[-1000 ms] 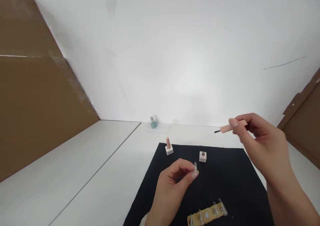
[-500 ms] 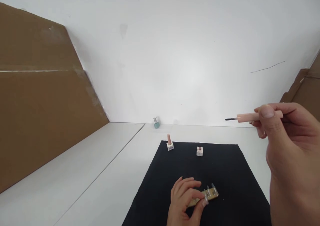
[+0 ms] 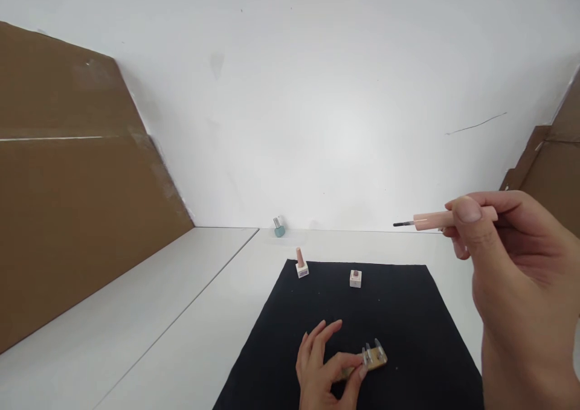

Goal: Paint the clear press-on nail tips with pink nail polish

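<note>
My right hand (image 3: 512,253) is raised at the right and grips a nail polish brush (image 3: 437,219) by its pink cap, the dark bristles pointing left. Low on the black mat (image 3: 335,313), my left hand (image 3: 319,371) pinches a clear nail tip (image 3: 364,358) between thumb and index finger. Its other fingers are lifted and spread. That tip stands on a small yellowish nail tip holder (image 3: 377,361) bearing more clear tips upright. Part of the holder is hidden by my left hand. An uncapped white polish bottle (image 3: 356,280) stands farther back on the mat.
A capped white bottle with a pink cap (image 3: 301,265) stands at the mat's far left corner. Behind it, a teal polish bottle (image 3: 279,229) is near the white wall (image 3: 344,108). Cardboard panels (image 3: 90,217) border the left and right sides.
My left hand's free fingers have lifted and spread away from the holder, while thumb and index finger stay at the tip. The brush has shifted slightly left and down; the whole view has also shifted a little.
</note>
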The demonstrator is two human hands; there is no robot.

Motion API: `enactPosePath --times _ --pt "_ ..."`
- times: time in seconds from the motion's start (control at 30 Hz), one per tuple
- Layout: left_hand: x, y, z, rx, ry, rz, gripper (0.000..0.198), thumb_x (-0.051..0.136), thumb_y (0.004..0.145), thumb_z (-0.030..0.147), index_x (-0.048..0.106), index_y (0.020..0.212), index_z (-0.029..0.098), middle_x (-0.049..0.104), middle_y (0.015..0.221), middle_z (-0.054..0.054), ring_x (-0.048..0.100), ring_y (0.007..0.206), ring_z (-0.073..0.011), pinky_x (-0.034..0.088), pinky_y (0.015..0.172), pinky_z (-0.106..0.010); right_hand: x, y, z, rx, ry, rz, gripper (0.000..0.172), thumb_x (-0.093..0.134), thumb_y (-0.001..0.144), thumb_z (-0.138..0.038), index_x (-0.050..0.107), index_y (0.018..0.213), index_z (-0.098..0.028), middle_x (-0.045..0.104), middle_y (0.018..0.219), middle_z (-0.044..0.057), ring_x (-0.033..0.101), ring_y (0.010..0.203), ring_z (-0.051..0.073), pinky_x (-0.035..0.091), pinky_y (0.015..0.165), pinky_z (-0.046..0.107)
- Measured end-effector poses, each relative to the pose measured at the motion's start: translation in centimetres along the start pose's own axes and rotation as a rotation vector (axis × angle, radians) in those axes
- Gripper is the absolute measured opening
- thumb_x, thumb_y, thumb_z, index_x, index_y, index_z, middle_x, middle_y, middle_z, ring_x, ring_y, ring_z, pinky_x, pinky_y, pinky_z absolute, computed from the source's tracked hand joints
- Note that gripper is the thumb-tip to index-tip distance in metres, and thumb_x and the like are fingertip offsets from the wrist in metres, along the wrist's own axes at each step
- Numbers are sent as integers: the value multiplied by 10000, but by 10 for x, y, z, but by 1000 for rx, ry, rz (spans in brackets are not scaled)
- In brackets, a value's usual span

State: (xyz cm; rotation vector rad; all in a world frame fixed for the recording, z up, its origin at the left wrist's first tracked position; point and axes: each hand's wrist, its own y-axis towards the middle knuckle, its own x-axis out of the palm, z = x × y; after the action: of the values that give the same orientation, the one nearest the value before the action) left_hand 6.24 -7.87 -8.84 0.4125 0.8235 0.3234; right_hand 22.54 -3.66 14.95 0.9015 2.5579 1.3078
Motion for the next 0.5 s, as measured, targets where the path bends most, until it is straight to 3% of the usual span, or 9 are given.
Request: enactPosePath --times 0.27,0.5 --pt "5 5 6 -100 88 -42 262 745 676 31 732 631 289 732 1336 -65 534 1353 -504 382 1069 -780 2 -2 0 63 -85 -107 157 744 910 -313 694 770 -263 594 571 -37 638 626 200 499 609 340" --pt "5 7 6 -75 176 -93 277 775 655 25 772 631 301 738 1347 -82 550 1348 -507 393 1056 -799 1 -1 8 49 -136 -190 167 730 936 -371 703 806 -271 700 640 -11 644 633 204 496 552 327"
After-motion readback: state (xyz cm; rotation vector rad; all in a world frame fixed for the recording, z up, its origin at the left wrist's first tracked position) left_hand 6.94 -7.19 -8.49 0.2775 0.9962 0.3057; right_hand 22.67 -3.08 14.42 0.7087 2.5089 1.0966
